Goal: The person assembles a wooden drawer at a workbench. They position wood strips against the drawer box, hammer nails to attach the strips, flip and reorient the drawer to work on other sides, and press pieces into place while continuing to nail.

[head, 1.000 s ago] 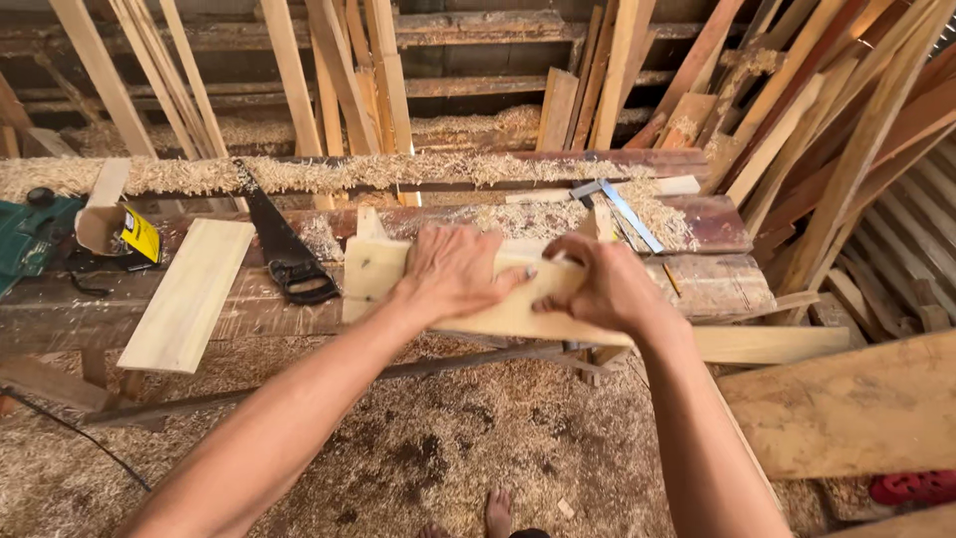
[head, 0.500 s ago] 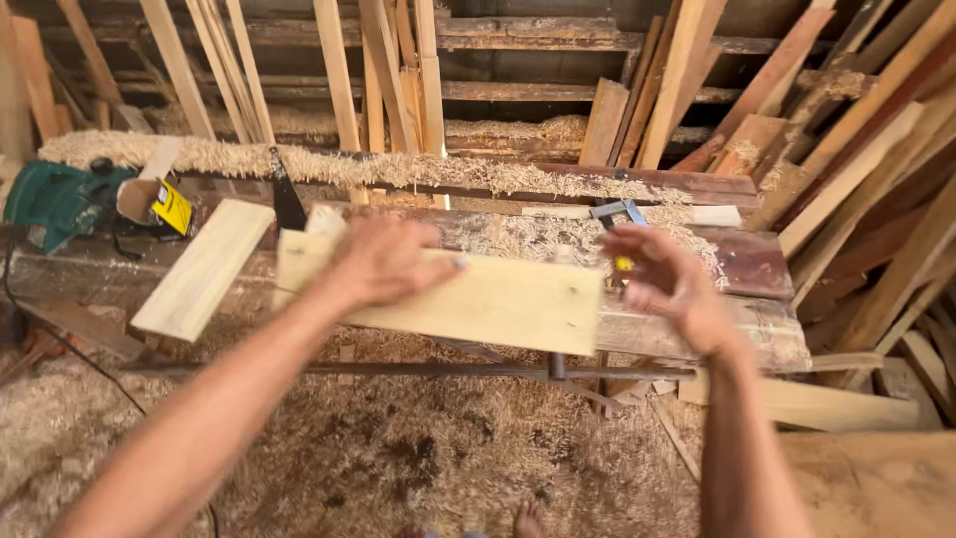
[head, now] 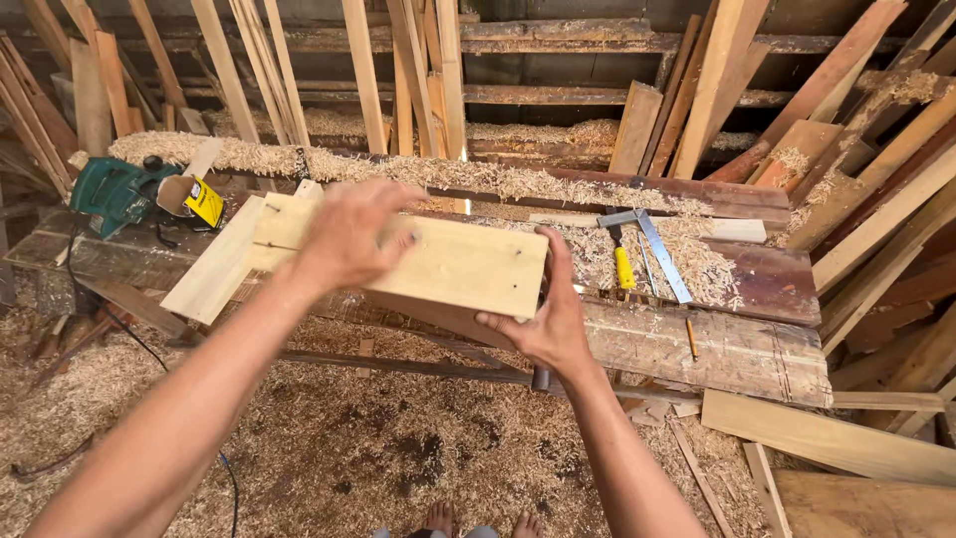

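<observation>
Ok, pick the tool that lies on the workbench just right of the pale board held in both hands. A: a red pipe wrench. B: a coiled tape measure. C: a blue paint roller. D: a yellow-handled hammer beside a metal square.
D: right of the pale board, past the right hand, a yellow-handled hammer lies on the shavings beside a metal square.

A small yellow label [head: 205, 202] with black markings is showing at far left on the worktop [head: 757, 349], stuck to a pale part beside the green power tool [head: 118, 191]. No other labels, signs or screens are showing.
</observation>
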Tool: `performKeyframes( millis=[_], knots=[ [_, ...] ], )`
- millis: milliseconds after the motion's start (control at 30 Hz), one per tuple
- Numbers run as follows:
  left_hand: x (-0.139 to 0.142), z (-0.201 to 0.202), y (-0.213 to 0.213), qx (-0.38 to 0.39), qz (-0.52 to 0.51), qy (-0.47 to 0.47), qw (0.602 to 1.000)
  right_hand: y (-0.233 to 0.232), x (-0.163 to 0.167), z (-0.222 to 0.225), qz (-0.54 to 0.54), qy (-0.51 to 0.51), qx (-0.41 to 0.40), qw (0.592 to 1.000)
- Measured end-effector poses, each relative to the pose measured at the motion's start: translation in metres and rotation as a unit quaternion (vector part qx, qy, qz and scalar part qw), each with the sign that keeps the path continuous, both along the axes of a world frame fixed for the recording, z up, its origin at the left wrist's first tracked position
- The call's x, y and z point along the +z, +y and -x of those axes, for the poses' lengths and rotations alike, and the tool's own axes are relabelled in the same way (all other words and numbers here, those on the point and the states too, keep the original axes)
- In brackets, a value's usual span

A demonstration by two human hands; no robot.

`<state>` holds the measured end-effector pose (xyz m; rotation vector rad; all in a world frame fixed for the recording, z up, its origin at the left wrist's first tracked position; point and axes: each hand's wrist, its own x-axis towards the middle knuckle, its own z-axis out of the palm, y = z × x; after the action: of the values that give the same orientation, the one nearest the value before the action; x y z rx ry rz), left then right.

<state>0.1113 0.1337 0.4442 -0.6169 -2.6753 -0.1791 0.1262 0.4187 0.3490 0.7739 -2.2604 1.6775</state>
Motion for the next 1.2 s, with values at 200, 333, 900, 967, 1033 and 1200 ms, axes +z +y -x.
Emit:
performKeyframes(
  millis=[200,333,900,967,1033,1200],
  knots=[
    [0.005,-0.017,0.058,-0.086,0.088,0.019,0.992,-0.002,0.01,0.008,0.019,0.084,-0.007,0.996],
    [0.037,0.013,0.06,-0.039,0.045,-0.275,0.96,-0.005,0.016,0.009,0.052,-0.02,-0.023,0.998],
    [0.071,0.087,0.056,-0.089,-0.017,-0.446,0.89,-0.008,0.018,0.02,0.087,-0.06,-0.039,0.994],
    [0.069,0.083,0.057,-0.099,0.009,-0.413,0.906,-0.009,0.021,0.018,0.087,-0.072,-0.04,0.993],
    [0.069,0.079,0.057,-0.084,0.009,-0.406,0.91,-0.01,0.024,0.016,0.076,-0.08,-0.045,0.993],
    [0.07,0.075,0.056,-0.054,0.022,-0.411,0.91,-0.011,0.025,0.015,0.067,-0.1,-0.051,0.991]
  ],
)
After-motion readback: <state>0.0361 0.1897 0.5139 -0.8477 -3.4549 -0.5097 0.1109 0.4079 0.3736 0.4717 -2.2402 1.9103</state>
